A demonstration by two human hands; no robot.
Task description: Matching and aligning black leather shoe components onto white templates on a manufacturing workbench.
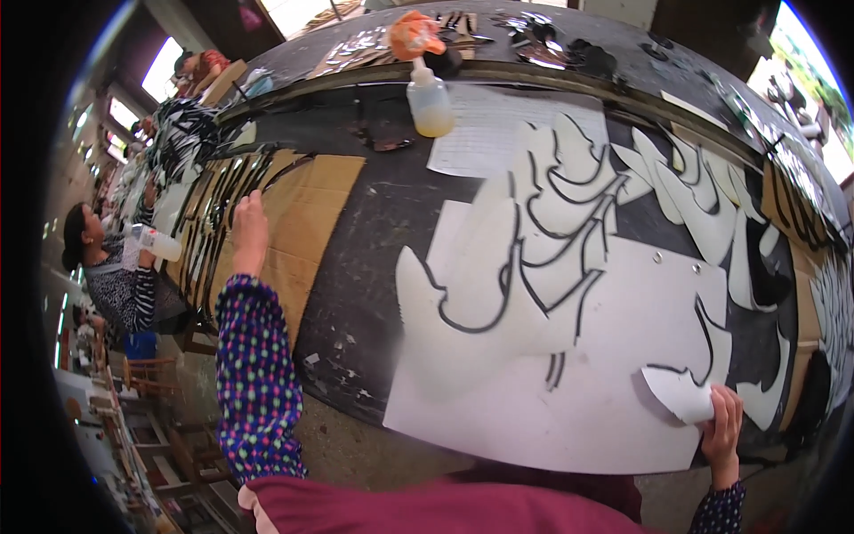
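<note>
My right hand [725, 414] grips a curved white cut piece [678, 395] with a dark edge, shaped like a shoe-upper part, near the right corner of a large white board [498, 427]. Overlapping white pieces [569, 222] with black curved edges fan out across that board. Off to the left, my left hand [250, 222] is over a brown cardboard sheet [307, 214] bearing rows of thin dark strips [209, 218]. Its fingers are drawn together at the strips; what they hold, if anything, is too small to make out.
A squeeze bottle [429, 102] with yellowish liquid and an orange cloth [415, 36] on top stands beside a lined paper sheet [498, 133]. More white pieces [694, 196] lie at the right. A raised ledge [534, 78] crosses behind. A co-worker [111, 267] is at the left.
</note>
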